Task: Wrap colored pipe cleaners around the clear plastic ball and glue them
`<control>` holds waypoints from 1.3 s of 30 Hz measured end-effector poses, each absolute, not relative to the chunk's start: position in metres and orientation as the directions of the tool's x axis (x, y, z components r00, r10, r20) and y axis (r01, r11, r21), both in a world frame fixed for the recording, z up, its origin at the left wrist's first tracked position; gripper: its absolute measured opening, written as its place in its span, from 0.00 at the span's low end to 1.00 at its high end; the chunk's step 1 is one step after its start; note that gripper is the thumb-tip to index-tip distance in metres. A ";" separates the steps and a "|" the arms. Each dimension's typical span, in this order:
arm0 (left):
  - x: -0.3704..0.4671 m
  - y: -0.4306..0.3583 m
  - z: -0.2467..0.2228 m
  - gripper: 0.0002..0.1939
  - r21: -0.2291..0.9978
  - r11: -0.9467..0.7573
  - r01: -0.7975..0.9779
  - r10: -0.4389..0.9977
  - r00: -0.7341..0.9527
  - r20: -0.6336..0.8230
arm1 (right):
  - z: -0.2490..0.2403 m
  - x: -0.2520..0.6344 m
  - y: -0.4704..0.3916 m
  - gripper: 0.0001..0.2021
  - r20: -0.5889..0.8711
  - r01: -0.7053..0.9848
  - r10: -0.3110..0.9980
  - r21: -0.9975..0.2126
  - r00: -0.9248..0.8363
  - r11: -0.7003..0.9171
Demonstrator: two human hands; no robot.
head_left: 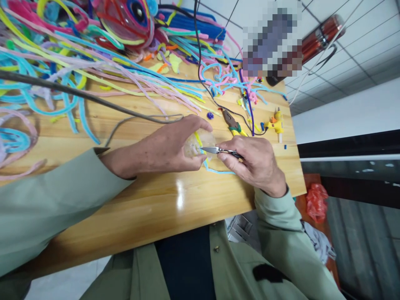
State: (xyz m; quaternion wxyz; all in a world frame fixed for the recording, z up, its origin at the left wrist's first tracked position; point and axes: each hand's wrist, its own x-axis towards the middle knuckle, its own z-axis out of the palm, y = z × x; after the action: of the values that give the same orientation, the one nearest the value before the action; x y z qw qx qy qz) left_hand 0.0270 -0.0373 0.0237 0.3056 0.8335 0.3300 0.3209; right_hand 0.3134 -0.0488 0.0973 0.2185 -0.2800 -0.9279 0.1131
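The open jacket [231, 271] is grey-green; the top [187, 262], dark navy.

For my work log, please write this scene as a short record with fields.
Left hand: holds a clear piece
Right hand: holds a pointed tool, tip at the piece; contact unclear
Beyond right hand: pliers
Farther right: yellow glue gun
Far side: coloured strips
Surface: wooden table

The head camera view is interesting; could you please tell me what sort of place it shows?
Probably a craft workspace, at home or in a workshop: colourful pipe cleaners are heaped on a wooden table, alongside pliers and what looks like a yellow glue gun.
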 end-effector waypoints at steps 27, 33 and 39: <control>0.026 -0.040 0.020 0.30 0.742 -0.586 0.326 0.750 0.564 0.345 | 0.078 0.315 -0.045 0.10 0.401 0.428 0.596 -0.435 -0.696 0.792; 0.025 -0.040 0.020 0.29 0.734 -0.605 0.308 0.733 0.577 0.362 | 0.083 0.311 -0.048 0.10 0.399 0.424 0.584 -0.423 -0.707 0.801; 0.025 -0.040 0.020 0.29 0.745 -0.593 0.306 0.742 0.566 0.358 | 0.082 0.314 -0.048 0.12 0.371 0.472 0.633 -0.439 -0.680 0.765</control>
State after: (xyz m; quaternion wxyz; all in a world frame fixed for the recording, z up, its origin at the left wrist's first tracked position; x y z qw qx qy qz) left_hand 0.0251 -0.0398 0.0204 0.3204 0.8250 0.3177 0.3404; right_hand 0.3135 -0.0483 0.0817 0.2581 -0.3059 -0.9031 0.1554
